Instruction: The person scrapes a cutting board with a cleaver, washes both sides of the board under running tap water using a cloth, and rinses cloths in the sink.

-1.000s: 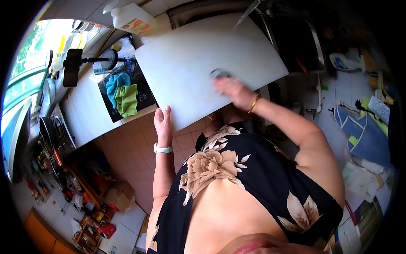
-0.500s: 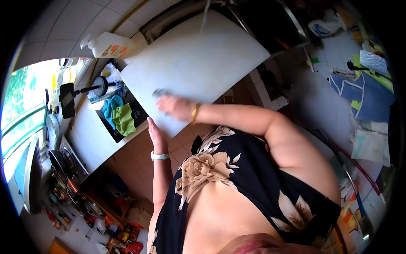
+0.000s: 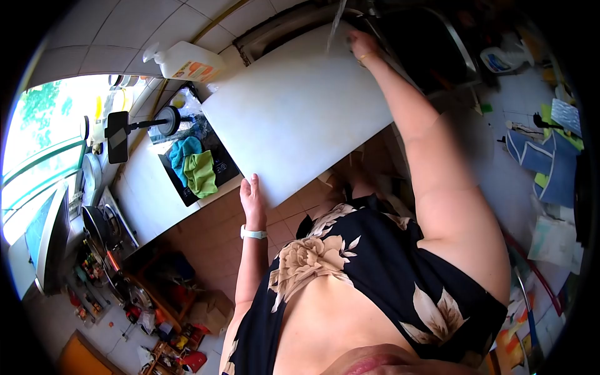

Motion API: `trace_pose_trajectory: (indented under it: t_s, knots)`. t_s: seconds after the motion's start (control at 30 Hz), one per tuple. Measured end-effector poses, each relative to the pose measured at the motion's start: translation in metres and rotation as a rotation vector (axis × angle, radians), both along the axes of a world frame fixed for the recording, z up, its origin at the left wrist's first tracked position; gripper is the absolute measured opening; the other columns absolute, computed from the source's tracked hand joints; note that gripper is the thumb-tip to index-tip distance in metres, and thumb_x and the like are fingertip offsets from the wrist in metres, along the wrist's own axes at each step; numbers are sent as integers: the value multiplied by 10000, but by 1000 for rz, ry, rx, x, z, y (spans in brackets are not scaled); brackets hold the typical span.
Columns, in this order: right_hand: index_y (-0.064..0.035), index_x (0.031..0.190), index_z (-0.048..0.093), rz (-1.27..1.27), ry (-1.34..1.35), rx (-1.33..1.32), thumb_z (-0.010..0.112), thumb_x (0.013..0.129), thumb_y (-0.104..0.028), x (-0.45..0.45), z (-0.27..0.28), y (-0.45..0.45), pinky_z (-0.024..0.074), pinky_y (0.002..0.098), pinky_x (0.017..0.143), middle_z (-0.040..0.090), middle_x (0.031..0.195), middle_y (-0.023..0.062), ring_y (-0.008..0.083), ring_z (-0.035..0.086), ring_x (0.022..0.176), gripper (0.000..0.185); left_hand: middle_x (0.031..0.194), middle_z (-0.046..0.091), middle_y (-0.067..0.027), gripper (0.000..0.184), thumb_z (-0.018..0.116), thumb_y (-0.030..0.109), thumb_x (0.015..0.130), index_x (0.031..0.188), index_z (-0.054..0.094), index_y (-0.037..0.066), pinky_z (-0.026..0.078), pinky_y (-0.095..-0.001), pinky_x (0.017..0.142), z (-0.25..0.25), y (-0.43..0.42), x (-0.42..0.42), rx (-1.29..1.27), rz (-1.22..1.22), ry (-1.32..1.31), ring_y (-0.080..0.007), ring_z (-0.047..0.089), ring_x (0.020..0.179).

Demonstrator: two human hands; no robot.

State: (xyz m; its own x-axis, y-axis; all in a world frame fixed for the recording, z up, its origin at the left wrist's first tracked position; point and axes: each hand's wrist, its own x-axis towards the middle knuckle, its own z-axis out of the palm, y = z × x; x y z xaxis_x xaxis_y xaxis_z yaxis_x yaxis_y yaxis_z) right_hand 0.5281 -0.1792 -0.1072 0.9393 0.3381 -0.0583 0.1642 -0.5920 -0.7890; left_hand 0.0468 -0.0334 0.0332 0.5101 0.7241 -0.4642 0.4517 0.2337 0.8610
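Observation:
A large flat white board (image 3: pixel 300 112) slants across the view, its far end over the sink. My left hand (image 3: pixel 253 199) grips the board's near left corner, fingers along the edge. At the far right end of the board, my right hand (image 3: pixel 364 47) is closed and close to the surface. What it holds is mostly hidden and blurred now; half a second ago it looked like a small grey scrubbing pad. A thin stream of water (image 3: pixel 336 28) falls onto the board's far edge, just left of my right hand.
Left of the board, blue (image 3: pixel 185 156) and green cloths (image 3: pixel 200 175) lie on a black hob (image 3: pixel 222 165). A phone (image 3: pixel 117 137) sits on a suction holder. A white pump bottle (image 3: pixel 187 61) stands behind. The dark sink basin (image 3: pixel 419 44) is at the far right.
My right hand has swept from the board's near left part to its far right end by the water. My left hand stays at the corner. The view has shifted slightly.

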Motion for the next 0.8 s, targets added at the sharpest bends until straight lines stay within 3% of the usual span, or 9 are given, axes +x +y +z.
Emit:
trace_pose_trajectory:
  t_s: [0.13,0.3,0.37,0.43,0.53,0.6,0.67,0.7,0.8]
  knots:
    - [-141,1065,710,106,94,231,509,894,-144,-24,-45,69,500,352,790,698,1003,127,256,650,908,264,1045,600,-48,408,498,360,1003,1151,551,-17,410,-262,854,-2,2,-2,76,40,56,-110,521,956]
    - [-180,1013,726,-418,234,528,534,886,-160,-38,-26,87,503,350,781,703,953,111,269,652,876,232,1138,587,-71,487,478,384,1005,1220,531,-50,384,-283,950,16,5,7,4,3,117,-138,511,1050]
    - [-172,1001,720,-304,263,425,547,884,-162,-39,-23,71,500,384,824,693,1011,114,274,641,950,209,1225,562,-109,530,473,388,1005,1272,496,-70,357,-295,1007,8,7,3,-3,-41,146,-173,498,1132]
    - [-144,993,714,132,-312,165,567,863,-143,-45,-55,71,484,411,880,674,1080,116,287,619,1013,196,1284,533,-129,563,460,404,1006,1310,467,-71,341,-301,1032,10,4,9,11,-10,160,-191,483,1178]
    - [-100,963,703,199,-258,130,559,820,-92,-96,-47,88,473,423,903,663,1103,119,319,604,1003,203,1378,474,-159,637,421,449,1007,1370,410,-74,323,-312,1062,7,4,6,56,32,199,-222,460,1244]
    - [-73,921,694,350,-242,137,529,784,-52,-155,4,97,471,408,896,670,1076,113,336,603,944,216,1448,413,-176,714,369,508,1007,1415,352,-77,318,-322,1075,3,7,7,111,34,221,-246,443,1281]
    - [-70,912,683,460,-87,363,500,770,-21,-225,19,120,472,413,866,678,1020,130,330,602,906,237,1435,427,-176,717,368,513,1007,1405,363,-83,326,-314,1070,8,7,12,39,65,164,-240,445,1279]
    - [-53,943,681,519,-253,362,487,776,-10,-264,39,118,476,403,864,681,991,142,326,588,938,259,1422,442,-176,720,367,518,1007,1395,373,-89,334,-305,1065,12,5,13,-39,100,110,-234,447,1277]
    - [-85,1118,685,815,-387,152,501,851,-41,-335,87,83,445,354,983,627,1245,48,242,522,1118,327,1311,534,-142,680,365,506,1013,1353,435,-79,401,-303,978,31,0,20,-45,41,138,-207,522,1134]
